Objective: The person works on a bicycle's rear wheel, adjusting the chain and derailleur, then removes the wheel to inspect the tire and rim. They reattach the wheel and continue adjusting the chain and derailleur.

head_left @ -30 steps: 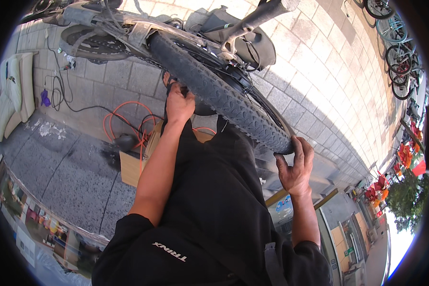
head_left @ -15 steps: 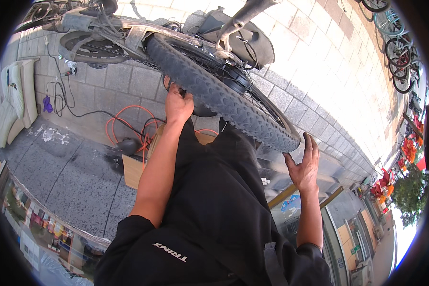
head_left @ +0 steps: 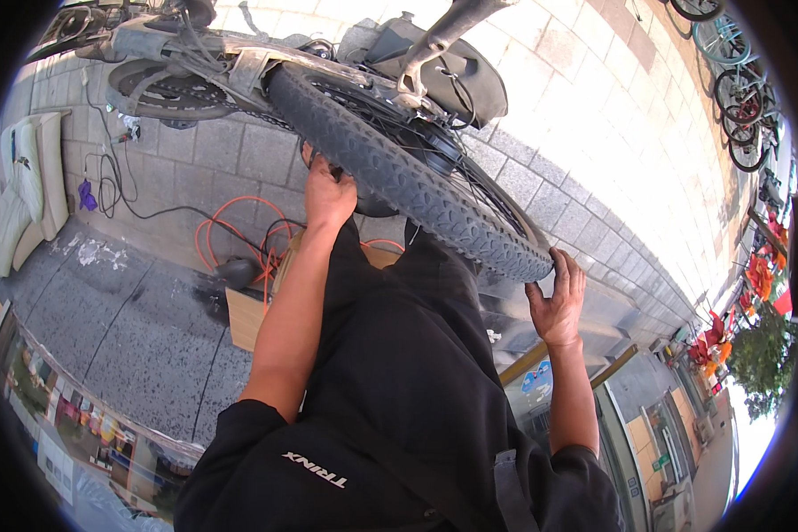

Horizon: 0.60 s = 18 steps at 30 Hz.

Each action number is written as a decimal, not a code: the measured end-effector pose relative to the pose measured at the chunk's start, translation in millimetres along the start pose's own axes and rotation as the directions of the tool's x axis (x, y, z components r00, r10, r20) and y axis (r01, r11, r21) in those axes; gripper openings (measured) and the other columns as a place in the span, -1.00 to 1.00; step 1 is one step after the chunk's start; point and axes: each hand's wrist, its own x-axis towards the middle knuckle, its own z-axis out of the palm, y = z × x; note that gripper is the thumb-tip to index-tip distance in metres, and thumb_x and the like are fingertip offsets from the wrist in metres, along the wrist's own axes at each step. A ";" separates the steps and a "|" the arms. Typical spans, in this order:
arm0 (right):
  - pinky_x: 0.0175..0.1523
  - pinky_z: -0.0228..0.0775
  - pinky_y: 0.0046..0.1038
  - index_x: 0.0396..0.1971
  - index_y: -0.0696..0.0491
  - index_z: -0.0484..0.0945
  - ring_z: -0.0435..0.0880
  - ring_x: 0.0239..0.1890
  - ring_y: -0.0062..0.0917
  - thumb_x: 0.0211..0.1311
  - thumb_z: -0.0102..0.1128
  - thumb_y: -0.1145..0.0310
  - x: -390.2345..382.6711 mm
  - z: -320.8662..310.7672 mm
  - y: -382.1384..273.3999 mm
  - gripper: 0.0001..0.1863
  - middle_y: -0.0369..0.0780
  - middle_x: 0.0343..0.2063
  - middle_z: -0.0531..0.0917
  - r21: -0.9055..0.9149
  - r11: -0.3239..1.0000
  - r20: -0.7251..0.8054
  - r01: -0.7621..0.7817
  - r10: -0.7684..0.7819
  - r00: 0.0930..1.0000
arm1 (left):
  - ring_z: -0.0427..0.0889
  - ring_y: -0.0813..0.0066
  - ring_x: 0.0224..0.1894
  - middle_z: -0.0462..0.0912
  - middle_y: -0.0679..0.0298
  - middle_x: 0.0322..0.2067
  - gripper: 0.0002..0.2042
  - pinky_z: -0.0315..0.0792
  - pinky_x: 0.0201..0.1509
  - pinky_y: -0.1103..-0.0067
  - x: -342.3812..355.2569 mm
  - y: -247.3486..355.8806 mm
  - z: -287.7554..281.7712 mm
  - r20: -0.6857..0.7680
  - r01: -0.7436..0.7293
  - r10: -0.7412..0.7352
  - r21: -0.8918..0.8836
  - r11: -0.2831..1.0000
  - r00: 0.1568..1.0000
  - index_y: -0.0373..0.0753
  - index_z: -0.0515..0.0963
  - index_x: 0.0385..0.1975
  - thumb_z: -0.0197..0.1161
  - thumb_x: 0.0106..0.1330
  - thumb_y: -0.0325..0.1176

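Observation:
A bicycle lies across the upper middle, its knobbly black tyre (head_left: 399, 182) running down to the right. My right hand (head_left: 559, 301) cups the tyre's lower right end, fingertips on one side and thumb on the other. Beside the tyre's near edge, my left hand (head_left: 330, 197) is closed, with a bit of something dark at its fingers; the tyre partly hides what it holds. The wheel's hub (head_left: 439, 151) and spokes show beyond the tread. Farther left are the chainring (head_left: 173, 89) and the scuffed frame (head_left: 248, 49).
An orange hose (head_left: 211, 232) and dark cables lie left of my legs, near a wooden board (head_left: 244, 319). A worn pale seat (head_left: 35, 186) stands at the far left, a purple item (head_left: 88, 195) beside it. Parked bicycles (head_left: 743, 97) line the upper right.
My right hand has moved slightly left and closed against the tyre's end; before, its fingers stood off it. The bicycle and my left hand have shifted slightly left in the picture.

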 end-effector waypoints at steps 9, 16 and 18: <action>0.37 0.22 -0.07 0.36 0.12 0.33 0.43 0.24 -0.06 -0.08 0.60 0.32 20.9 -32.5 -50.8 -0.06 -0.01 0.22 0.47 0.030 0.999 0.042 0.041 -0.042 0.998 | 0.71 0.01 0.03 0.74 -0.03 -0.12 -0.67 0.51 0.10 0.38 2.3 -5.5 0.4 0.040 0.024 -0.027 0.061 0.998 0.999 -0.36 0.47 -0.03 0.22 0.18 -0.54; 0.32 0.27 -0.11 0.30 0.15 0.40 0.47 0.19 -0.09 -0.01 0.50 0.40 5.1 -11.6 -12.3 -0.21 -0.06 0.18 0.50 0.003 0.997 -0.015 0.081 -0.081 0.997 | 0.72 0.01 0.01 0.74 -0.04 -0.15 -0.67 0.52 0.09 0.36 4.5 -52.7 18.1 0.010 0.076 -0.075 -0.139 0.987 0.997 -0.36 0.46 -0.03 0.23 0.17 -0.53; 0.32 0.27 -0.12 0.31 0.14 0.38 0.46 0.20 -0.09 -0.01 0.50 0.39 -4.0 -2.2 6.5 -0.19 -0.06 0.18 0.50 -0.034 0.999 0.023 0.004 -0.003 1.000 | 0.73 0.01 -0.01 0.73 -0.04 -0.16 -0.67 0.52 0.08 0.36 4.5 -32.8 10.2 0.037 0.009 -0.009 -0.013 1.000 0.999 -0.36 0.46 -0.04 0.24 0.17 -0.52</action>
